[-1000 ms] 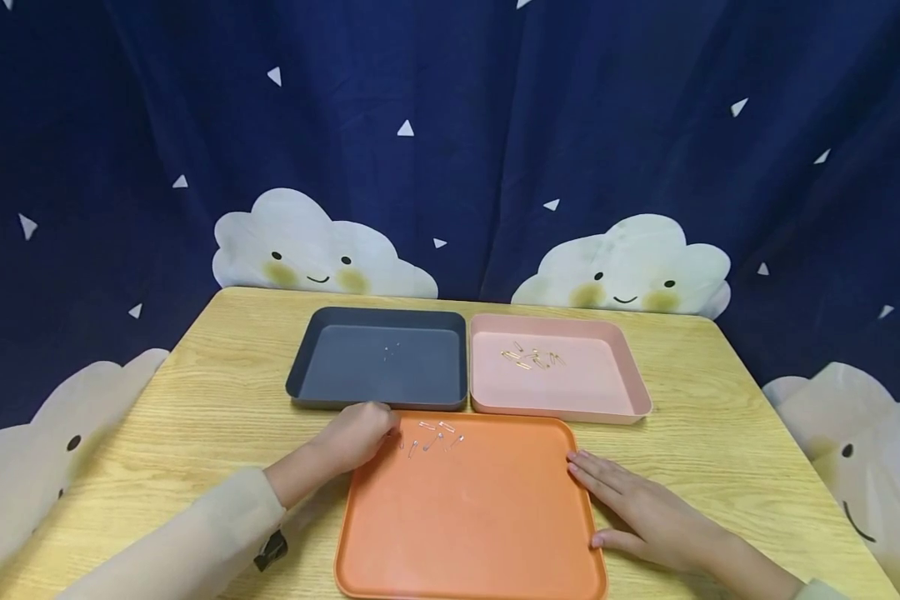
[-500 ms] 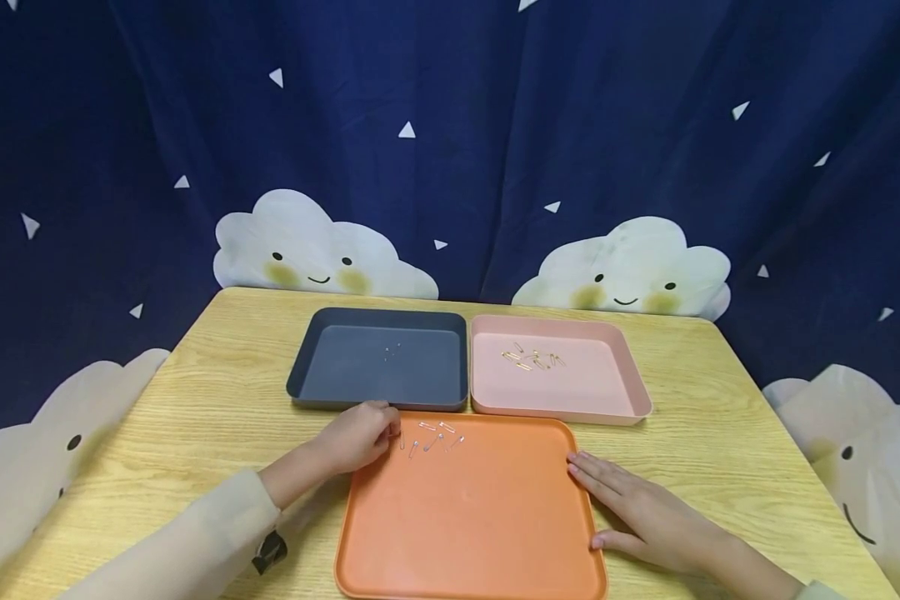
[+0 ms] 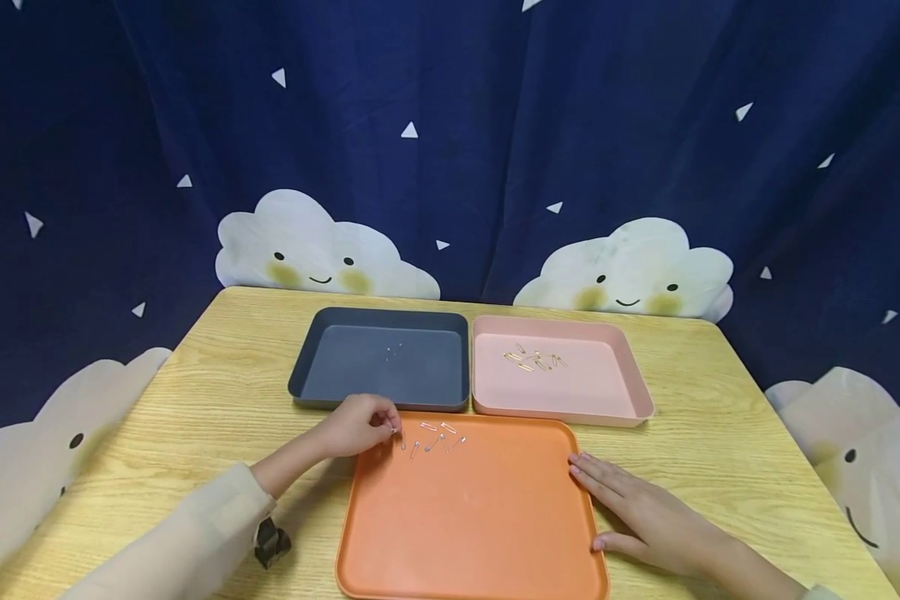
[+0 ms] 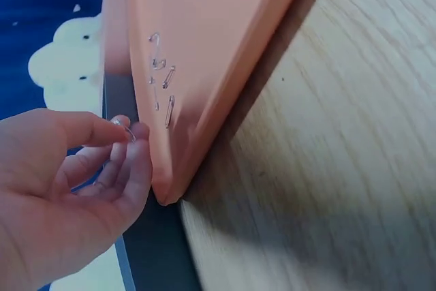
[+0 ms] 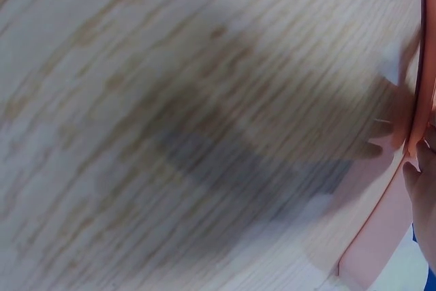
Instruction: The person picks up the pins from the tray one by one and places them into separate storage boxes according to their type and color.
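Observation:
Between thumb and fingertips my left hand (image 3: 360, 425) pinches a silver safety pin (image 4: 129, 131), over the far left corner of the orange tray (image 3: 472, 517). Several more silver safety pins (image 3: 435, 442) lie in that tray near its far edge, just right of the hand. In the left wrist view one loose pin (image 4: 169, 112) lies close beside the fingertips. My right hand (image 3: 645, 512) rests with straight fingers against the tray's right rim; the right wrist view catches only part of that hand (image 5: 426, 195) at its edge.
Behind the orange tray stand a dark grey tray (image 3: 360, 387) with several tiny shiny bits in it and a pink tray (image 3: 592, 383) holding several gold safety pins (image 3: 536, 358). All sit on a wooden table (image 3: 217, 383) before a blue curtain (image 3: 450, 100).
My left hand has lifted slightly and turned, so the pinched pin now shows at its fingertips. The right hand has stayed at the tray's rim.

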Tool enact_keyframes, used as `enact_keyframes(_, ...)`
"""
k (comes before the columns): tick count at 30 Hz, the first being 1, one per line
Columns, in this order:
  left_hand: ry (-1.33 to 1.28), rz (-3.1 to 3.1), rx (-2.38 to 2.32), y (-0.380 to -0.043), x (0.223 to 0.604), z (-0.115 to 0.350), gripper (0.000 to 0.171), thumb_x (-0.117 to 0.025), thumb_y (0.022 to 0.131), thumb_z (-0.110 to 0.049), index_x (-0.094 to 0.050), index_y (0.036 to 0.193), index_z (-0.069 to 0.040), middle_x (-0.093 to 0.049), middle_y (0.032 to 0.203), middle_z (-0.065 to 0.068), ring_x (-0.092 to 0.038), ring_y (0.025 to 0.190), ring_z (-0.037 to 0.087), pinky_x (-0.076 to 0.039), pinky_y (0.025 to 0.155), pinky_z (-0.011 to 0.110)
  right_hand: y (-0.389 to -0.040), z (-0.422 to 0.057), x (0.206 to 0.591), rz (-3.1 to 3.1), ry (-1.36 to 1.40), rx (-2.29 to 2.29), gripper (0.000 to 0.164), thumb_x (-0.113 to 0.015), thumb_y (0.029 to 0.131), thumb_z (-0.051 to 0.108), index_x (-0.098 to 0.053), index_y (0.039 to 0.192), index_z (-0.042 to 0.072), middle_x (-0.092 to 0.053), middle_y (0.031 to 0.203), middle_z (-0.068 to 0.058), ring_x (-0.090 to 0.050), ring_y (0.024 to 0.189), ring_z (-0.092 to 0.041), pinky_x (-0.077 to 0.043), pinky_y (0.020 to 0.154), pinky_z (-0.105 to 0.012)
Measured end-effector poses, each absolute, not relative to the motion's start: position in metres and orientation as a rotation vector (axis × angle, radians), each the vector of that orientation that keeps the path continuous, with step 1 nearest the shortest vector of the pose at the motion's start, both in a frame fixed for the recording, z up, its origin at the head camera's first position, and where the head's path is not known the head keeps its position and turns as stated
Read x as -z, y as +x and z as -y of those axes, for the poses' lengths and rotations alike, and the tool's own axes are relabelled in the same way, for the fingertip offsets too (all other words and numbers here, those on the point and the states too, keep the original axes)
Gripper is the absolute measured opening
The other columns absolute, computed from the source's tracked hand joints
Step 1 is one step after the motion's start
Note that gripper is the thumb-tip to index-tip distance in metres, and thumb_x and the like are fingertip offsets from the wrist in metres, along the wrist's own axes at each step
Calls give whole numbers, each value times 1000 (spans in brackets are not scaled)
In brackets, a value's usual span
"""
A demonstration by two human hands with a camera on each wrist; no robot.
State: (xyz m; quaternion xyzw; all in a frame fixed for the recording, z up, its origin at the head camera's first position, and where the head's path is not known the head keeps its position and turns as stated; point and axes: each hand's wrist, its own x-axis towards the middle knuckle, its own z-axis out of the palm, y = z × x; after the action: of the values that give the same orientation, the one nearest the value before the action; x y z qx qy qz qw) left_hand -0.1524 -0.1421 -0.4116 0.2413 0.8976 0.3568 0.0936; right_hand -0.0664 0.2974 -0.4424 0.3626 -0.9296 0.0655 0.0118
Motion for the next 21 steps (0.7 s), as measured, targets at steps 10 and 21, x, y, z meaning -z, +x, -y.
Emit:
enact_keyframes(10, 285, -2142, -1521, -161, 410, 148, 22, -59, 89, 1, -66, 103, 16, -74, 91, 21, -68, 73, 8, -61, 72, 26, -67, -298, 443, 2833, 1187, -184, 78, -57, 91, 56, -32, 154, 18, -37, 160, 1, -8, 150, 8, 2, 114, 3)
enact_keyframes(21, 93, -1981, -1663, -172, 395, 153, 33, -61, 90, 5, -58, 116, 24, -75, 98, 21, -72, 76, 11, -62, 80, 29, -68, -298, 443, 2796, 1204, -168, 78, -59, 91, 56, -34, 154, 17, -38, 159, 0, -19, 151, 0, 1, 115, 1)
